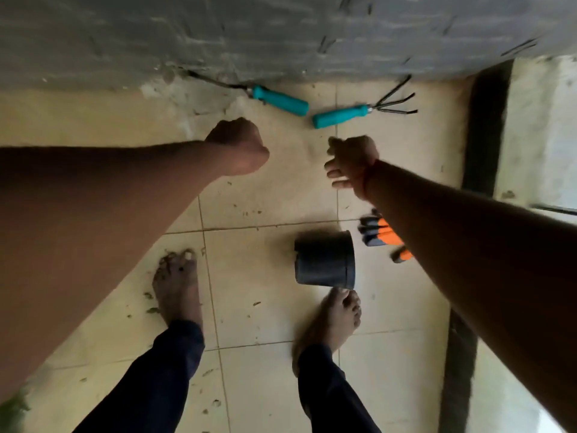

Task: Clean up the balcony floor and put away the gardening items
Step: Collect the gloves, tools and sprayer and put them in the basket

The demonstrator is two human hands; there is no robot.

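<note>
Head view: a person stands barefoot on the tiled balcony floor (268, 310), both arms reaching down toward gardening items scattered near the foot of the grey wall (281, 35). At left, the left hand (239, 145) is curled into a fist with nothing visible in it. Just beyond it, a teal-handled tool (279, 100) lies with its dark blade against the wall; its kind is hard to tell. Nearer the person, a black pot (324, 260) lies tipped on its side, just ahead of the right foot (340, 314). A teal-handled hand rake (340, 115) lies to the right of the first tool, tines pointing right. The right hand (349, 164) hangs just short of the rake's handle, fingers loose and empty. Orange-and-grey gloves (381, 232) lie beside the pot, partly hidden by the right forearm. Specks of soil and leaf dot the tiles. The gathering step appears barely begun, with nothing yet lifted. The next move likely calls for lowering the right hand onto the rake's handle and closing around it.
</note>
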